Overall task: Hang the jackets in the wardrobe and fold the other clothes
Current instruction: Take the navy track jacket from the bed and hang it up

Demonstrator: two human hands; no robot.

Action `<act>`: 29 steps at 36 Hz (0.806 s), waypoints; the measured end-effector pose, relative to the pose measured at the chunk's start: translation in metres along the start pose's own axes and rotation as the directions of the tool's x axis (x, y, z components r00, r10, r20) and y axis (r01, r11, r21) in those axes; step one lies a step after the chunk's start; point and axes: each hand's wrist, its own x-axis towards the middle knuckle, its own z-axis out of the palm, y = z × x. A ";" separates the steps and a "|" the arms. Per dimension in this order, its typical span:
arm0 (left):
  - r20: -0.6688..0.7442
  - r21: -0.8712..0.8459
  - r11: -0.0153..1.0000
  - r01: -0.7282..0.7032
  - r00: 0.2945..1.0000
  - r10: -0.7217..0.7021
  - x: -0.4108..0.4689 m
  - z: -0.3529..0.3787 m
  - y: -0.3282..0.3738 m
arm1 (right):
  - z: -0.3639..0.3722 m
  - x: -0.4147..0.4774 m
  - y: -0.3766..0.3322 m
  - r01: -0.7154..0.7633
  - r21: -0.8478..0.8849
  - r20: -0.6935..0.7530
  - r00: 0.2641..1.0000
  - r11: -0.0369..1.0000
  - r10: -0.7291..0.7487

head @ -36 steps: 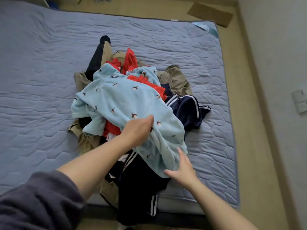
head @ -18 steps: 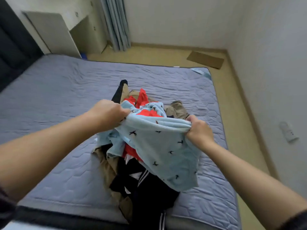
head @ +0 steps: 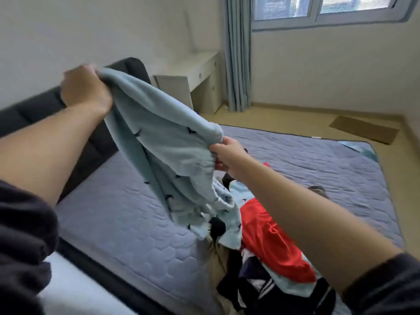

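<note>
Aloft, pale-blue bird-print garment (head: 163, 142), bunched between both hands.

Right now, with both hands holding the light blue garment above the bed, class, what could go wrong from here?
1. The light blue garment trails at its lower end into the pile beside the red garment; pulling higher may drag other clothes along, perhaps off the nearby edge of the mattress.
2. The left hand and right hand grip bunched cloth, not clear corners, so the fold may start crooked.
</note>
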 end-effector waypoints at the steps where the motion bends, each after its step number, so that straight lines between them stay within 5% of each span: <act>1: -0.064 -0.007 1.000 0.007 0.998 -0.007 0.009 -0.010 -0.005 | 0.017 0.003 -0.009 0.016 0.060 0.024 1.000 0.998 -0.018; 6: -0.135 0.127 0.991 -0.035 0.990 0.052 0.031 -0.011 -0.038 | 0.071 0.022 -0.014 0.021 0.268 0.046 0.998 0.963 -0.034; 10: 0.180 0.291 0.955 -0.062 0.984 0.009 0.018 0.044 -0.076 | 0.085 0.033 0.032 -0.131 0.187 0.164 0.981 0.974 0.101; 13: 0.630 0.455 0.867 -0.205 0.762 -0.150 -0.014 0.099 -0.099 | 0.074 0.033 0.092 -0.297 -0.085 0.271 0.912 0.951 0.309; 16: 0.811 0.497 0.778 -0.384 0.523 -0.261 -0.057 0.157 -0.112 | 0.049 0.030 0.153 -0.423 -0.287 0.183 0.856 0.859 0.483; 24: 0.956 0.270 0.794 -0.545 0.252 -0.152 -0.175 0.260 -0.119 | -0.037 -0.014 0.248 -0.575 -0.442 -0.049 0.782 0.689 0.621; 29: 0.977 0.206 0.766 -0.609 0.174 -0.124 -0.224 0.289 -0.107 | -0.089 -0.044 0.283 -0.635 -0.438 -0.162 0.752 0.636 0.639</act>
